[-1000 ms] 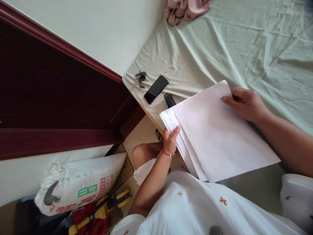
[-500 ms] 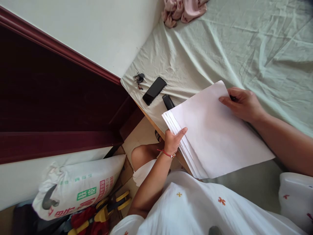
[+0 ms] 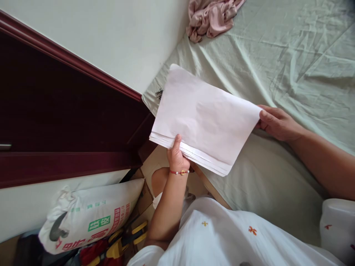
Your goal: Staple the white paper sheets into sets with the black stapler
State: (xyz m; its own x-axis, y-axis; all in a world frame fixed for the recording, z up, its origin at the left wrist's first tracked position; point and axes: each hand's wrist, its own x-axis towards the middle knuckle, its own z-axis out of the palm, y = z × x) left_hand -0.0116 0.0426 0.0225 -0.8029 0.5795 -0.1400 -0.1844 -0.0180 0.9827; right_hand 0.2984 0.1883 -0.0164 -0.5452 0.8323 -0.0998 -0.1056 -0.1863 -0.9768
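A stack of white paper sheets (image 3: 210,114) is held up between my two hands, over the corner of the bed. My left hand (image 3: 177,155), with a red bracelet at the wrist, grips the near edge, thumb on top and fingers hidden beneath. The sheets are slightly fanned along that edge. My right hand (image 3: 277,122) pinches the far right corner, its thumb against the paper. The paper covers most of a bunch of keys (image 3: 159,93) on the sheet behind it.
A pale green bedsheet (image 3: 299,66) spreads wrinkled under and behind the paper. Crumpled pink cloth (image 3: 212,20) lies by the wall. Left of me are a dark red wooden panel (image 3: 69,107), a white printed sack (image 3: 94,214) on the floor and a yellow-and-black object (image 3: 116,247).
The paper stack has swung round and shifted left, now covering the phone and the black object beside it. My right hand's grip is now at a corner; my left hand moved slightly left.
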